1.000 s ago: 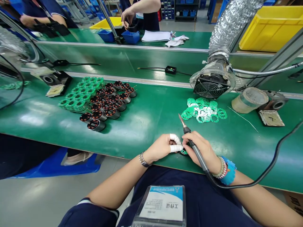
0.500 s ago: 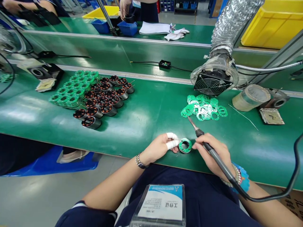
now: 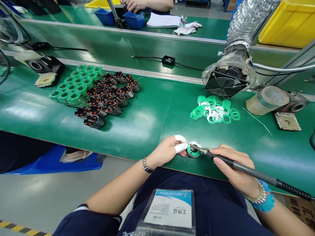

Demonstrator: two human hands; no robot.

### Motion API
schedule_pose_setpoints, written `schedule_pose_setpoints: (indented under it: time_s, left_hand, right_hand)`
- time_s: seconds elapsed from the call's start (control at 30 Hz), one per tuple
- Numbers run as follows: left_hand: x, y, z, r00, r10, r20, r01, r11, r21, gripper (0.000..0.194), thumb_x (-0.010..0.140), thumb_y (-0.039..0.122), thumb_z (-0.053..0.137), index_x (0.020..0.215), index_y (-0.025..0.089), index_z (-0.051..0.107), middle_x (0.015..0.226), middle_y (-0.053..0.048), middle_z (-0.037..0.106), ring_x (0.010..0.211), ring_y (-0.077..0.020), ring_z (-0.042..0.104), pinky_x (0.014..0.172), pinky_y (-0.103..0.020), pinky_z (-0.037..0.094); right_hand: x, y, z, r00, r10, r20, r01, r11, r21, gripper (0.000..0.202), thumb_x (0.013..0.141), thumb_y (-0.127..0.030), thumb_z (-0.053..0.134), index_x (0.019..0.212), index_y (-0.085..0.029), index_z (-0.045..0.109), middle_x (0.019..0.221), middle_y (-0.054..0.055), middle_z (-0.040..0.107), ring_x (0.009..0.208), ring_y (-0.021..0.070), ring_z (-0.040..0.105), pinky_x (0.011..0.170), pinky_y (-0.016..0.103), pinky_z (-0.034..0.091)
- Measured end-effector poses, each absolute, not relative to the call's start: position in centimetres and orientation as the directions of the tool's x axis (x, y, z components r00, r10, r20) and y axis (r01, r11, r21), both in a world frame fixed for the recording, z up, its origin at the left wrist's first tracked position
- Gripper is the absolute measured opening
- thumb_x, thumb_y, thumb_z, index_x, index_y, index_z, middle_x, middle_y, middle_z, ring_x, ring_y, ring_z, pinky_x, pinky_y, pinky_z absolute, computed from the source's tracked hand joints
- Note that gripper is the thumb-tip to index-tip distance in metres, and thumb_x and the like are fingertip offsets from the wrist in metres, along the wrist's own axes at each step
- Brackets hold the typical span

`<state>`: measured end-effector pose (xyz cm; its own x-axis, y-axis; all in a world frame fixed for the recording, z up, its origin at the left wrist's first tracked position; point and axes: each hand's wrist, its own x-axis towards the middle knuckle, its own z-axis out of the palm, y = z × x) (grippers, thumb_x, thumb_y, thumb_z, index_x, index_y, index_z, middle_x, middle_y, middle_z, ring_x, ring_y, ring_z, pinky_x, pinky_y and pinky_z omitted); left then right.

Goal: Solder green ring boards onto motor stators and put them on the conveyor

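My left hand (image 3: 172,147), with white tape or finger cots on two fingers, is closed on the left edge of a motor stator topped by a round green circuit board (image 3: 191,151) near the table's front edge. A soldering iron (image 3: 236,165) lies in the grip of my right hand (image 3: 235,167). Its tip reaches over the board's upper left part from the right and appears to touch it. Beyond my hands lies a pile of loose green ring-shaped circuit boards (image 3: 214,111).
Several copper-wound stators (image 3: 94,121) stand to the left, beside stacked green boards (image 3: 71,88). A fume fan (image 3: 222,85) on a foil duct hangs behind the loose boards. At right are a jar (image 3: 267,100), a solder wire (image 3: 257,120) and an iron stand (image 3: 287,121). A co-worker's hands (image 3: 135,5) show across the bench.
My right hand has swung the soldering iron from pointing up toward the loose boards down onto the held board. My left hand stays on the stator. The view has shifted slightly.
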<state>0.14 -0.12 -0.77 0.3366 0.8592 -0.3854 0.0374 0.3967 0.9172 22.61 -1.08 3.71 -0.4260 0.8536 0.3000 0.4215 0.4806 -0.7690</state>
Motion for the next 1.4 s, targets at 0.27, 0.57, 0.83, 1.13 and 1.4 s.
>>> schedule_pose_setpoints:
  time_s: [0.27,0.57,0.83,1.13,1.4]
  left_hand:
    - [0.2,-0.1,-0.9,0.331,0.864,-0.380,0.017,0.397,0.918,0.012,0.077,0.025,0.057,0.074,0.014,0.055,0.062,0.000,0.061,0.059,-0.0103,0.058,0.063,-0.025,0.046]
    - [0.2,-0.2,-0.7,0.307,0.863,-0.400,0.016,0.416,0.909,0.011,0.077,0.023,0.057,0.073,0.013,0.054,0.061,0.000,0.060,0.059,-0.0101,0.058,0.063,-0.024,0.047]
    - [0.5,-0.1,-0.6,0.305,0.865,-0.399,-0.001,0.419,0.908,0.012,0.077,0.024,0.059,0.075,0.013,0.053,0.061,0.000,0.060,0.058,-0.0103,0.059,0.063,-0.024,0.047]
    - [-1.7,-1.9,-1.3,0.417,0.909,0.000,0.328,-0.150,0.933,0.010,0.080,0.023,0.059,0.087,0.021,0.067,0.093,-0.006,0.067,0.086,-0.0158,0.062,0.080,-0.029,0.047]
    - [0.2,-1.4,-0.6,0.345,0.915,-0.207,0.135,0.170,0.976,0.013,0.074,0.028,0.065,0.075,0.016,0.063,0.075,-0.002,0.059,0.060,-0.0103,0.056,0.059,-0.024,0.048]
  right_hand:
    - [22.4,-1.0,3.8,-0.430,0.851,0.302,0.404,0.480,-0.779,0.018,0.080,-0.015,0.058,0.093,-0.021,0.067,0.078,0.003,0.069,0.066,0.0143,0.063,0.059,0.026,0.050]
    - [22.7,-0.6,3.5,-0.457,0.823,0.336,0.337,0.510,-0.791,0.024,0.082,-0.013,0.055,0.104,-0.022,0.060,0.078,0.002,0.067,0.068,0.0138,0.063,0.062,0.026,0.051]
    - [20.9,2.5,1.9,-0.765,0.609,0.207,0.315,0.635,-0.705,0.036,0.082,-0.017,0.058,0.116,-0.020,0.047,0.115,0.010,0.060,0.107,0.0192,0.058,0.089,0.034,0.050]
    - [20.6,2.1,1.1,-0.709,0.670,0.219,0.355,0.608,-0.710,0.033,0.082,-0.021,0.059,0.114,-0.021,0.049,0.102,0.007,0.064,0.090,0.0175,0.063,0.078,0.031,0.053]
    - [20.5,-0.8,0.2,-0.532,0.792,0.300,0.451,0.565,-0.691,0.037,0.080,-0.021,0.061,0.115,-0.017,0.048,0.098,0.010,0.061,0.088,0.0200,0.060,0.076,0.034,0.052]
